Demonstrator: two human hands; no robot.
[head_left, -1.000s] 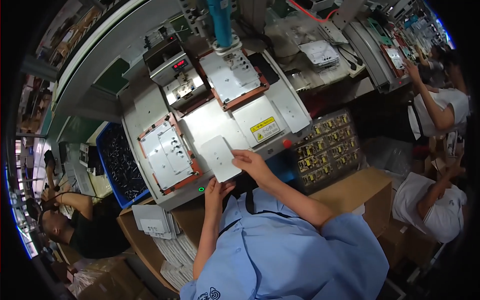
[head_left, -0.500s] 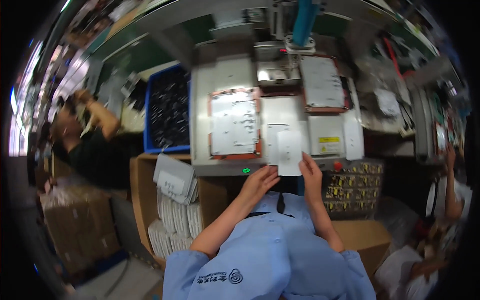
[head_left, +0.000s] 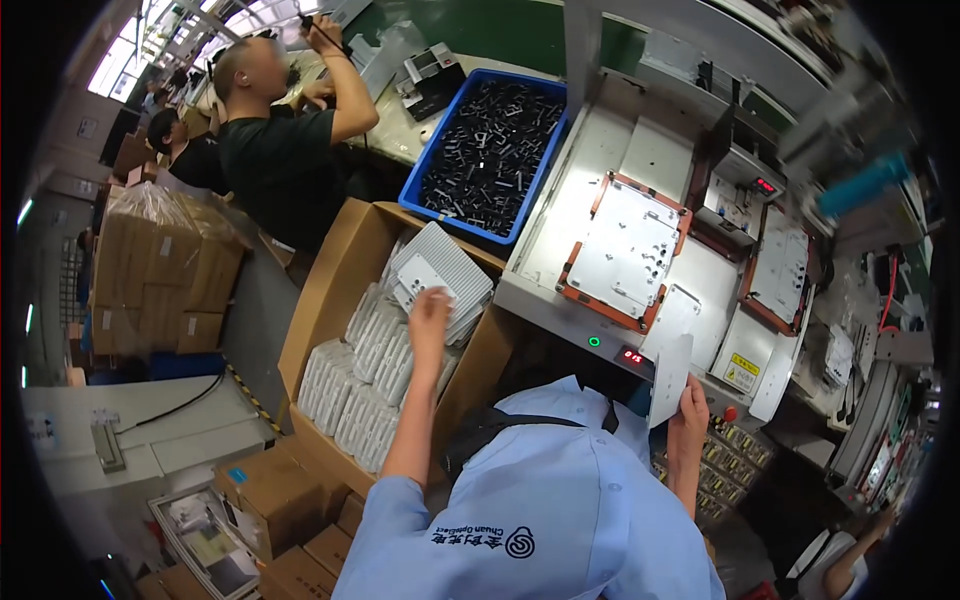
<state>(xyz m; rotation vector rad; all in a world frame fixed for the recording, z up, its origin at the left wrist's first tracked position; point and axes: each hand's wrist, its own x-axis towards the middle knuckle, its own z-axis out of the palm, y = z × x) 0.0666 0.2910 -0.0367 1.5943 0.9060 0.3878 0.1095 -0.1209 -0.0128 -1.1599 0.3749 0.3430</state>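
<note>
left hand (head_left: 430, 312): reached out to the left over a cardboard box (head_left: 335, 285), fingers together and curled on top of a stack of white ribbed plates (head_left: 440, 275); touched the top plate, but a closed grip could not be told.
right hand (head_left: 688, 412): clamped on the lower edge of a white sheet (head_left: 670, 375), thumb and fingers pinched shut on it.
sheet: stood nearly upright, just in front of the machine bench (head_left: 560, 290), near the green button (head_left: 594, 342) and the red display (head_left: 632, 356).
plates: in bundles filling the box, the top stack tilted against the box's far wall.
fixtures: an orange-framed fixture (head_left: 625, 250) with a grey perforated panel lay on the bench; a second one (head_left: 785, 275) sat well to its right.
bin: a blue bin (head_left: 490, 150) of small dark parts sat beyond the box, just beside the bench.
tray: a tray of small yellow parts (head_left: 725, 465) lay below the right hand.
others: a person in a black shirt (head_left: 285, 160) worked at the next station, arm raised; more boxes (head_left: 165, 265) were stacked to the left.
body: light blue shirt (head_left: 530, 500) filled the lower middle.
</note>
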